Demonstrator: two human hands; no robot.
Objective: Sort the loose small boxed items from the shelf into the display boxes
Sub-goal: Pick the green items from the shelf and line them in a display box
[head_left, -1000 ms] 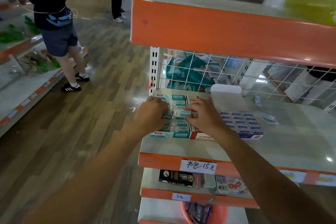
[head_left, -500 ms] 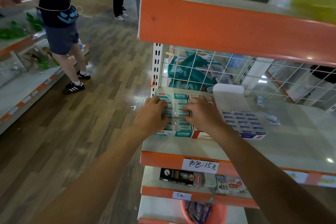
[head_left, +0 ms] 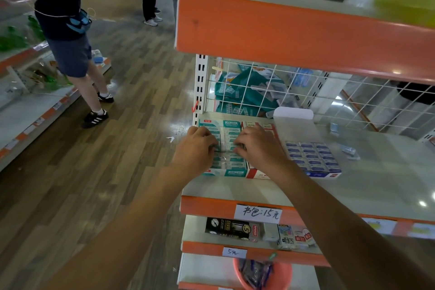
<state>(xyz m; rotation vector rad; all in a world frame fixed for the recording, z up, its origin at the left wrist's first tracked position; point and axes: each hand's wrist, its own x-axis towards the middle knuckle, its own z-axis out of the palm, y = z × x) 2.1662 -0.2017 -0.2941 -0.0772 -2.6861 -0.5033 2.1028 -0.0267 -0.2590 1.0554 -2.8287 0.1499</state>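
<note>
Teal display box (head_left: 231,173) sits on the shelf (head_left: 353,183); your left hand (head_left: 195,152) and right hand (head_left: 260,146) curl their fingers (head_left: 241,142), pinching the small teal boxes (head_left: 231,130) inside

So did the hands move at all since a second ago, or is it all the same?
Only a little. The right hand slid slightly left toward the left hand, so both sets of fingertips now crowd together over the teal display box. Whether they pinch anything is unclear. The left hand, the red display box and the blue display box stayed put.
</note>
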